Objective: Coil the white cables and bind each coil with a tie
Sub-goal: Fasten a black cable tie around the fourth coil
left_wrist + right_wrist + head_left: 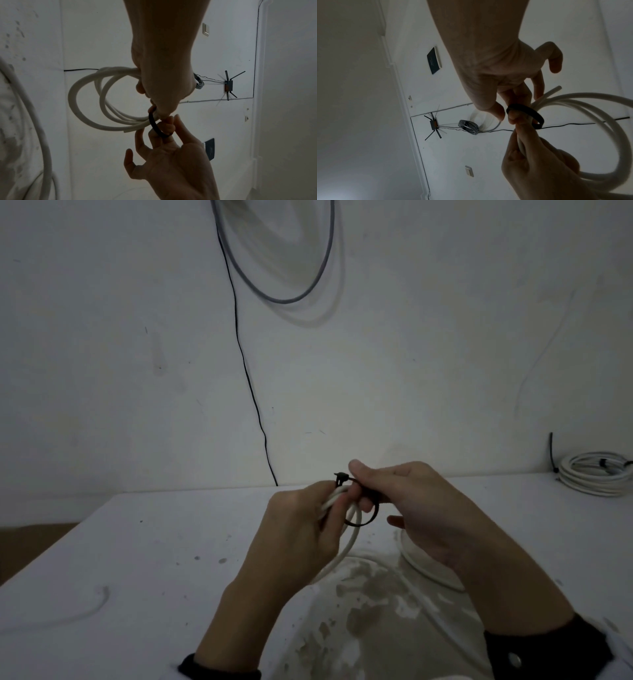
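A small coil of white cable [352, 529] hangs above the white table [164, 549]; my left hand [327, 503] grips its bunched strands. The same coil [82, 102] shows several loops in the left wrist view. A black tie [371, 513] is looped loosely around the bunch. My right hand [356, 486] pinches the tie between thumb and forefinger, the other fingers spread. The tie's head [340, 476] sticks up between both hands. In the right wrist view the tie [528, 115] circles the coil [611, 121] beside my left hand [518, 121].
A bound white coil [597, 474] with black ties lies at the table's back right. More white cable [424, 571] lies under my right hand, and a loose strand [92, 609] curves at the front left. A grey cable loop [277, 292] and a thin black wire [247, 374] hang on the wall.
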Demonstrator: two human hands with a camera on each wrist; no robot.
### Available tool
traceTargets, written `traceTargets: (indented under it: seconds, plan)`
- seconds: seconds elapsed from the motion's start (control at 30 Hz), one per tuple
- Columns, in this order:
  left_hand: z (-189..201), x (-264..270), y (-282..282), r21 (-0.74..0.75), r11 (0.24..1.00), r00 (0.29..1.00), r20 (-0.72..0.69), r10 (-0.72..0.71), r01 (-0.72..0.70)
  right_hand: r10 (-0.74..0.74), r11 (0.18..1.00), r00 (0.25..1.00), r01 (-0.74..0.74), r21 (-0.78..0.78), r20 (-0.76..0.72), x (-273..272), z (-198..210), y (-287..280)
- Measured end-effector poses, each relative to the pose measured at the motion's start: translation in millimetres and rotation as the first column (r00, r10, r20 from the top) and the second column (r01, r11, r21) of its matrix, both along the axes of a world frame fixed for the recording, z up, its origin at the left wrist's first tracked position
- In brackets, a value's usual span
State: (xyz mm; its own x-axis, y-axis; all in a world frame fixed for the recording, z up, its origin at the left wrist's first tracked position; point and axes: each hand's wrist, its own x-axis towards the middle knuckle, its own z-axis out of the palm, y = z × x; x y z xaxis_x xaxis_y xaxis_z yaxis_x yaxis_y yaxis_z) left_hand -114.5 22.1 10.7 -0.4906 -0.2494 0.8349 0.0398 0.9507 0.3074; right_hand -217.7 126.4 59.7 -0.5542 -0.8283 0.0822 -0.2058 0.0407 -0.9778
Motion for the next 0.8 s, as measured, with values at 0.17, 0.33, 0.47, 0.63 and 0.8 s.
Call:
traceTargets:
  seconds: [0.17, 0.33, 0.47, 0.63, 0.8]
  plan:
    - [-1, 1, -3, -0.012, 1.0, 1.0, 0.008, 0.025, -0.025, -0.018, 0.999, 1.0, 0.019, -0.046, 0.019, -1, 1, 4]
    - [1, 2, -2, -0.076, 0.996, 0.996, 0.07, 0.049, -0.043, -0.089, 0.975, 0.991, 0.107, -0.194, 0.102, 0, -5, 1]
    - [-1, 3, -5, -0.104, 0.994, 0.981, 0.19, 0.032, -0.012, -0.07, 0.99, 0.998, 0.07, -0.12, 0.008, -4, -7, 0]
    - [-3, 2, -1, -0.049, 0.996, 0.971, 0.23, -0.058, 0.071, -0.069, 0.996, 0.968, 0.083, 0.046, -0.243, -17, -10, 1]
    - [-3, -3, 6, -0.062, 0.992, 0.954, 0.285, -0.092, 0.114, 0.018, 0.999, 1.0, -0.018, 0.028, 0.0, -26, -11, 1]
